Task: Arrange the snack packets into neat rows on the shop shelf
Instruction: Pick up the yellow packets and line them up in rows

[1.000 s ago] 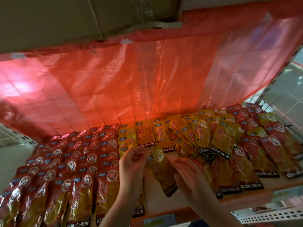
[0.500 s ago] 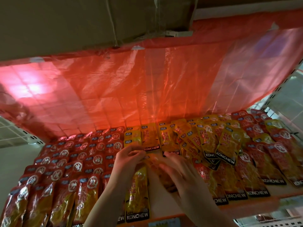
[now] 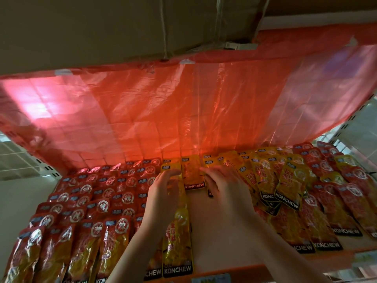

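Observation:
Yellow snack packets run from the middle to the right of the shop shelf [image 3: 216, 231]. One yellow packet [image 3: 192, 174] lies at the back between my hands. My left hand [image 3: 163, 195] rests with straight fingers on the back-row yellow packets to its left. My right hand [image 3: 224, 188] lies flat on the packets to its right. Another yellow packet [image 3: 177, 242] lies lengthwise near the front edge, below my left wrist. To the right, a loose pile of yellow packets [image 3: 285, 182] overlaps at angles. Red packets [image 3: 91, 203] fill the left in tidy rows.
More red packets [image 3: 336, 193] lie at the far right. A red plastic sheet [image 3: 183, 111] hangs behind the shelf. A cardboard box [image 3: 102, 27] sits overhead. The orange front lip [image 3: 234, 270] carries a price label [image 3: 210, 279].
The packet my hands held has been laid down near the front edge. Both hands have moved back to the rear row of yellow packets. The view has tilted up slightly.

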A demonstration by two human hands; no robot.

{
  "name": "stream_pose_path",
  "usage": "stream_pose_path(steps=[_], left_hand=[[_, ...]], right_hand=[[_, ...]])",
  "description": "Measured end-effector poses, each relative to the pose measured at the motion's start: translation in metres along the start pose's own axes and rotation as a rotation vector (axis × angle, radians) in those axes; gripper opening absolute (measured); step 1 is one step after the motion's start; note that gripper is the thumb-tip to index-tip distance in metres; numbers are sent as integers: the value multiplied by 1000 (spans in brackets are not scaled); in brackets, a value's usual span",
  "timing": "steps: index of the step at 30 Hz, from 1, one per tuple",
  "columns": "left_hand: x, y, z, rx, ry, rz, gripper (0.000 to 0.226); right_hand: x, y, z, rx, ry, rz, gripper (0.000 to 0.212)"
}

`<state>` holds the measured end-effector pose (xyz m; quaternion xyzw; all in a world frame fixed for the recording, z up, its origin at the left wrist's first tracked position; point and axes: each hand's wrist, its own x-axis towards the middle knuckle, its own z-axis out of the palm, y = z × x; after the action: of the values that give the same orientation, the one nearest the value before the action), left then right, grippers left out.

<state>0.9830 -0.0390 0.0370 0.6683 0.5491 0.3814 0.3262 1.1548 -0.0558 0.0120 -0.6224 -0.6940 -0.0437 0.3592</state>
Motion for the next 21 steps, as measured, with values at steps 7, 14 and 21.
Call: stream_pose_path(steps=[7, 14, 21], left_hand=[[3, -19, -5, 212, -50, 102, 25], [2, -38, -5, 394, -109, 161, 33], [2, -47, 2, 479, -121, 204, 40]], right_hand=[[13, -7, 34, -54, -168, -4, 39], [-7, -6, 43, -51, -344, -50, 55], [-6, 1, 40, -58, -467, -90, 54]])
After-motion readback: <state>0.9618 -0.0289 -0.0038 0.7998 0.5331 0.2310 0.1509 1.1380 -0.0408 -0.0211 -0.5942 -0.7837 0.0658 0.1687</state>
